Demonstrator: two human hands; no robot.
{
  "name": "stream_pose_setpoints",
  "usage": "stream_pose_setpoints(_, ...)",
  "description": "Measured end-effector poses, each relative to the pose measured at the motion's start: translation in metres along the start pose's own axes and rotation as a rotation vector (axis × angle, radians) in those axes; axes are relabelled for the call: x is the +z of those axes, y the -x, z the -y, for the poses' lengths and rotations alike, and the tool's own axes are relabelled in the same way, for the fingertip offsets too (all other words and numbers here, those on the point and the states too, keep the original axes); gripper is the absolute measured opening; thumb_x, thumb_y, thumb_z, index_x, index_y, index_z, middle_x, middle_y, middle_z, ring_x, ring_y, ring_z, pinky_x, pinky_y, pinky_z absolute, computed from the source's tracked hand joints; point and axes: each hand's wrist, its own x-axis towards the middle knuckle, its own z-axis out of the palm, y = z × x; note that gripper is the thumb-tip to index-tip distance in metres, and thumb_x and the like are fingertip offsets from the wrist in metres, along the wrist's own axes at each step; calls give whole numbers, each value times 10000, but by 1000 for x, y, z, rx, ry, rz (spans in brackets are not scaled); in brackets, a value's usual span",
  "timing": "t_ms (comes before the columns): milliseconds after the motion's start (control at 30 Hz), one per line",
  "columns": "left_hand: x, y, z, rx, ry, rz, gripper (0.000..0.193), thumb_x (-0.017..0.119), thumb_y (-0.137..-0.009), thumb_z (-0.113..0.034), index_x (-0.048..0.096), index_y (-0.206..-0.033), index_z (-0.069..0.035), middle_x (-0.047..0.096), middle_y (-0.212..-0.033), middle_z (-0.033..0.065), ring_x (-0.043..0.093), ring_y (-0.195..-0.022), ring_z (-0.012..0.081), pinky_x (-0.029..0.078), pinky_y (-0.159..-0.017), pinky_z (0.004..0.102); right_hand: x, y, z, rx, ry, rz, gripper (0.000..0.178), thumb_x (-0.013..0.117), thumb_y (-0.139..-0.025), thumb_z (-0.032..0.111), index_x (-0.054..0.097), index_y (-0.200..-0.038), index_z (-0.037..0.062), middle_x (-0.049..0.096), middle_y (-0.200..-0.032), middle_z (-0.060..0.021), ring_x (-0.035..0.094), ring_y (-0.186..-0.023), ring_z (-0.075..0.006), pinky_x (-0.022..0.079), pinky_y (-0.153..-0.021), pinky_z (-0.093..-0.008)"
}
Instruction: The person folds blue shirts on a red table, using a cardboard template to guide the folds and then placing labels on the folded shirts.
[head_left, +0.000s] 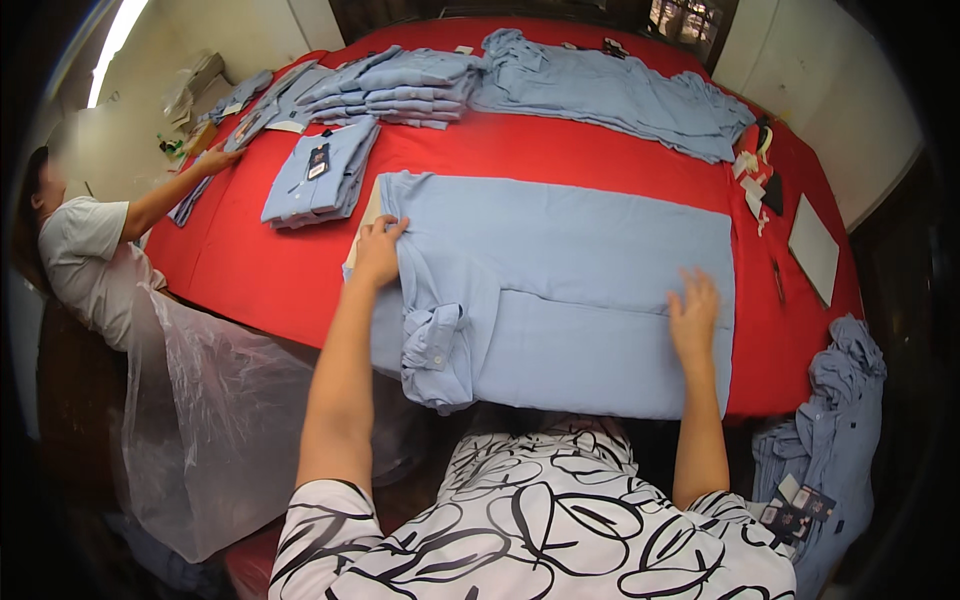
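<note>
A light blue shirt (600, 240) lies spread lengthwise in front of me, its body folded over and its hem toward the right. One sleeve is bunched near the left end, with a buttoned cuff (432, 340) on top. Beneath the left end, a cream-coloured sheet (367, 222) sticks out. My left hand (380, 252) is closed on the shirt's cloth at that end, fingers bent over the fold. Near the hem, my right hand (694, 308) is over the shirt with fingers apart, slightly blurred; whether it touches the cloth I cannot tell.
The table has a red cloth (560, 150). A tagged folded shirt (315, 175), stacked shirts (400, 90) and loose shirts (610, 95) lie beyond. A white board (814, 249) is at right, more shirts (840, 430) hang below. A co-worker (95, 240) handles shirts; clear plastic (205, 420) hangs left.
</note>
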Motion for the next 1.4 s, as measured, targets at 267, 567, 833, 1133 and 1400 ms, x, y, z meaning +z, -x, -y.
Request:
stream_pose_setpoints(267,-40,3,20,84,181,201,576,727,-678,-173,607,-1236,-92,480,-1420,94,437,-1293,344,373,-1086,408,9,61,211,-742,-583,456,488,726,-793,211,592,-1249,102,546,-1240,-127,508,-1097,-316,410,-918,-434)
stream_pose_setpoints(567,-33,17,19,122,261,99,474,684,-710,-68,616,-1177,-111,578,-1278,99,509,-1182,320,415,-1019,393,53,88,263,-865,-466,345,216,705,-779,176,621,-967,110,574,-957,-77,510,-975,-274,407,-795,-378)
stream_pose_setpoints(833,-28,5,28,224,255,97,456,694,-670,-112,617,-1119,-95,572,-1258,86,479,-1193,330,380,-1041,385,11,15,230,-46,-1320,899,235,588,-933,173,588,-1132,49,642,-1045,-133,607,-994,-227,479,-860,-346)
stream_pose_setpoints(1133,-50,-4,13,45,200,288,700,844,-635,-227,548,-1243,-43,509,-1304,112,451,-1202,321,391,-1052,390,39,-53,113,459,-888,292,479,630,-895,210,485,-1328,67,629,-982,-120,603,-847,-168,498,-740,-314)
stream_pose_setpoints(1400,-48,-13,13,43,176,305,767,864,-625,-225,521,-1286,-39,500,-1293,129,462,-1197,316,407,-1039,385,47,-93,136,-61,-666,-2,289,609,-868,35,636,-1154,66,624,-996,-100,594,-864,-239,470,-773,-329)
